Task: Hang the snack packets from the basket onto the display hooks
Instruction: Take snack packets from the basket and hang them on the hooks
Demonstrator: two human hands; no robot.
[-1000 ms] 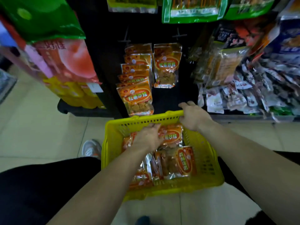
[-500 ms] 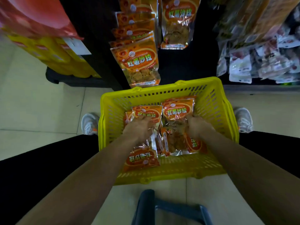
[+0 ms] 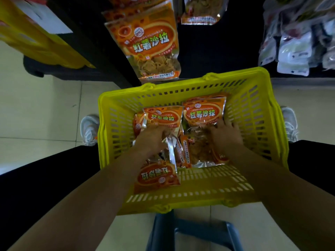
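At the far left a stack of yellow packets (image 3: 38, 38) stood on the dark shelf unit with a white card (image 3: 47, 19) across it; below, on the pale tiled floor (image 3: 36, 109), a white left shoe (image 3: 89, 129) sat just beside the yellow basket (image 3: 199, 83). Above the basket's far rim an orange snack packet (image 3: 150, 42) hung at the front of its row on the display; a second hung packet (image 3: 201, 11) showed only its lower part, at the top edge. The rest of the orange packets lay loose inside the basket; one lay upside down (image 3: 155, 176) near the front wall, one upright (image 3: 163, 115) at the back left, one upright (image 3: 204, 113) at the back right. The left hand (image 3: 150, 140) lay knuckles-up on the lower edge of the back-left packet; its fingers were tucked out of sight, so I cannot tell whether it grasped anything. The right hand (image 3: 226, 134) rested with fingers stretched out on the clear lower part of the back-right packet, grasping nothing; another packet (image 3: 201, 153) lay on its side just left of that hand. Right of the basket were a white right shoe (image 3: 289, 124) and, higher up, pale packets (image 3: 293, 49) on the display; a blue frame (image 3: 190, 230) stood on the floor below the basket.
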